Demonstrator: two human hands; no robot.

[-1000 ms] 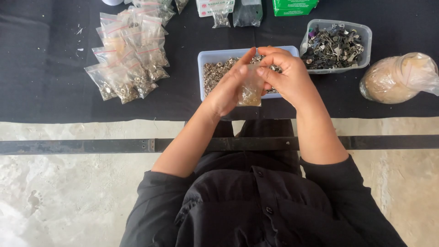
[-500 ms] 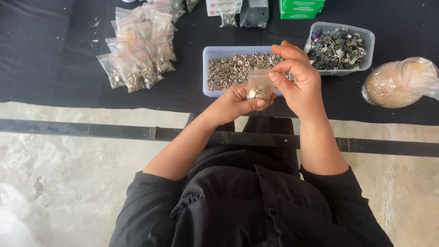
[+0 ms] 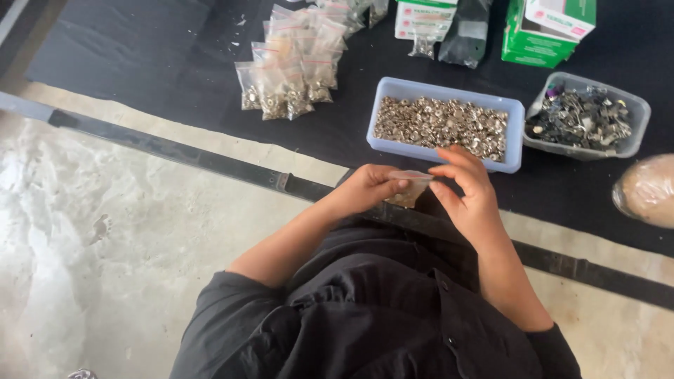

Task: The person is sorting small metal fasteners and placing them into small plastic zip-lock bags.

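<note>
1. The left hand (image 3: 365, 188) and right hand (image 3: 467, 193) meet just in front of the person's body, each pinching one end of a small clear plastic bag (image 3: 411, 187) — left thumb and fingers closed on its left edge, right fingertips closed on its right edge.
2. The bag hangs between the hands, with a few small metal pieces showing at its bottom.
3. Just beyond the hands stands a pale blue tray (image 3: 421, 149) filled with small silvery metal fasteners.
4. To its right sits a clear tub (image 3: 635, 112) of darker metal clips.
5. Up and to the left lies a heap of filled small bags (image 3: 291, 67) on the black cloth (image 3: 140, 49).
6. Green and white boxes (image 3: 544, 24) stand at the far edge — a tan bundle in plastic (image 3: 649, 189) lies at the right.
</note>
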